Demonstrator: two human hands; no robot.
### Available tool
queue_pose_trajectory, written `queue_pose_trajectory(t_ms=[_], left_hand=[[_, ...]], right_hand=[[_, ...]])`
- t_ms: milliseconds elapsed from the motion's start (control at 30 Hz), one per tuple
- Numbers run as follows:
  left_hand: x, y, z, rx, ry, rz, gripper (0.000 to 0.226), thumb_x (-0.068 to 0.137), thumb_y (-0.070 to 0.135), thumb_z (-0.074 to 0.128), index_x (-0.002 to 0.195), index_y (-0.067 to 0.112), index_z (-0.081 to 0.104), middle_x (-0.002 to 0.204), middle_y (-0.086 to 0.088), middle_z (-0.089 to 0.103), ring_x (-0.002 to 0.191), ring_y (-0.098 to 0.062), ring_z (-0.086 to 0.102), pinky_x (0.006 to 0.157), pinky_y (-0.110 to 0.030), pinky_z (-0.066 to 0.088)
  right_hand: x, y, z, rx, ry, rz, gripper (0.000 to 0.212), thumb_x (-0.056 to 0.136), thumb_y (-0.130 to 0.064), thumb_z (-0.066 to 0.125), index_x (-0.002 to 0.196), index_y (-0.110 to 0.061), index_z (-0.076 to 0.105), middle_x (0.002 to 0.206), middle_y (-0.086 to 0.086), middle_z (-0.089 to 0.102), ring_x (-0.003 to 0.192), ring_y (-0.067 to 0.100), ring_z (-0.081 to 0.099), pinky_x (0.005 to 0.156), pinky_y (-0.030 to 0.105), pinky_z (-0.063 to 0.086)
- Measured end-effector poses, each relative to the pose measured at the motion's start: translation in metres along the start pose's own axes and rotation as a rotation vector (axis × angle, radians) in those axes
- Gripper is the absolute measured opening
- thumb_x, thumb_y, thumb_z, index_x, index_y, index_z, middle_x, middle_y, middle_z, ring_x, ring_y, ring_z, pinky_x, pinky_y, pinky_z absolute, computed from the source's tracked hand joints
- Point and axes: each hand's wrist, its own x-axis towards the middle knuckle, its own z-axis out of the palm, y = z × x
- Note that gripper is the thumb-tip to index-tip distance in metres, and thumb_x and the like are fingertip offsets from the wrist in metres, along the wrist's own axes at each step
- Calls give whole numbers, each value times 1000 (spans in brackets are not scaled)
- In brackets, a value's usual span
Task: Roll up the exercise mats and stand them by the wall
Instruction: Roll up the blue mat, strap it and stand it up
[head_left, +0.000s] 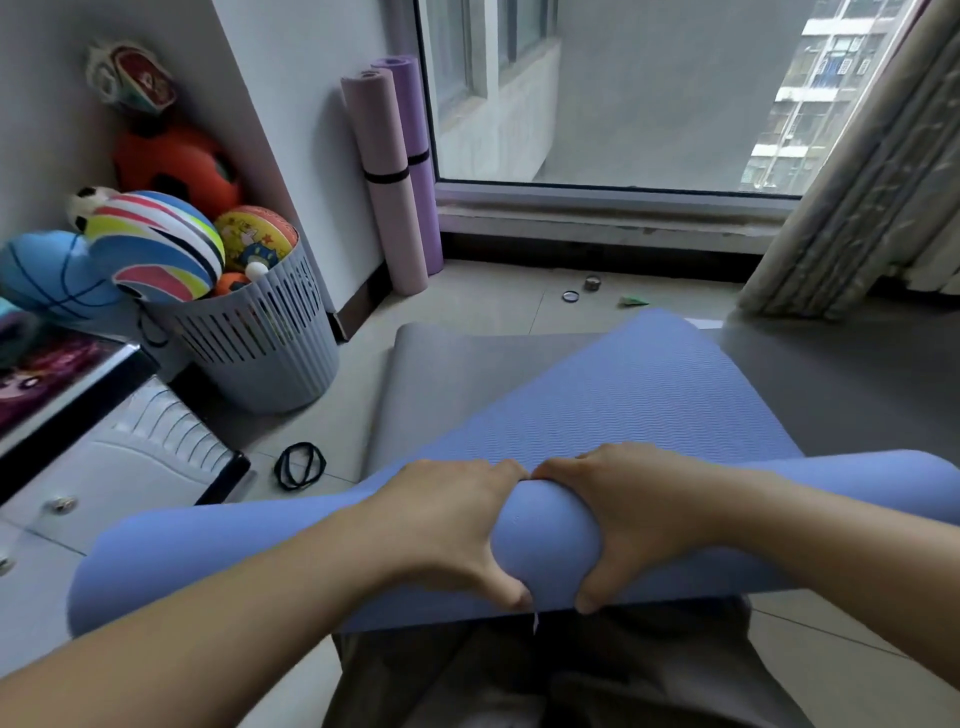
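Mat (545, 543) inside left grip (452, 525), right grip (644, 514)

The left hand (452, 525) and the right hand (639, 519) are shown bare, and the forearms are uncovered to the frame's edge. Grey-brown trousers (467, 675) of soft, creased cloth are worn.

Both bare forearms converge toward the centre, the left forearm (208, 623) from the lower left corner, the right forearm (831, 540) from the right edge. Left hand (452, 530) and right hand (644, 519) sit side by side, palms down, gripping the blue mat roll (545, 540). Their fingers curl over its far side, nearly meeting on top. The thumbs hook round its near side, tips pointing toward each other. The wrists are close to straight.
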Motion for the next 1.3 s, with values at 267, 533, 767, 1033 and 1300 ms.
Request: queue_pose_trajectory(t_ms=[267,533,767,1033,1300], left_hand=[[25,-15,-22,-208,-324,-52,80,69,61,74,135,41,34,120,17,55,102,-7,55,83,-26,47],[18,7,14,218,138,2,100,67,67,64,146,24,20,125,-1,47,112,-24,48,95,-37,40],[34,-18,-5,-87,-51,-3,95,65,65,72,142,31,28,131,6,52,117,-17,50,96,-32,42],[26,2,20,310,189,-51,111,71,58,63,151,28,-8,150,-2,22,130,-24,35,107,-39,28],[12,-6,-28,-54,-29,21,83,62,57,73,132,48,28,120,17,54,107,-11,55,88,-34,48]], right_hand=[[-7,-13,16,-202,126,45,90,59,-66,73,128,-25,32,114,-4,50,102,21,50,83,37,43],[22,7,-12,40,-98,71,89,54,-61,83,123,-24,41,115,-5,59,97,16,55,84,31,45],[4,-1,25,-314,266,82,119,60,-65,72,149,-17,10,136,4,43,120,28,47,100,48,36],[9,14,14,-219,297,70,86,61,-59,66,132,-23,35,111,-3,54,98,23,54,82,36,45],[5,11,-32,9,-40,31,87,52,-63,82,124,-31,43,108,-8,59,93,13,56,83,34,50]])
